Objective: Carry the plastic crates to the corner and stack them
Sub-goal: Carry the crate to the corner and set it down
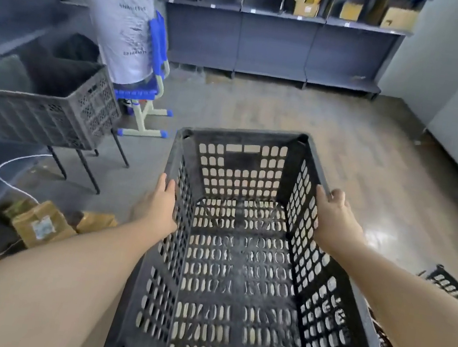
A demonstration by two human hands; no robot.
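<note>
Basically empty crate (241,264), stiff and probably light; left hand (158,207) and right hand (334,216) fingers grip its side rims, good hold.

There is only one view, from a wide-angle camera on my head. It looks forward and down, so my forearms enter from the bottom edge and the black crate (241,264) between my left hand (158,207) and right hand (334,216) is very near and fills the lower middle. Farther ahead it shows the floor (331,135) and the shelves (277,23) at the far wall. Straight lines bend near the edges.
</note>
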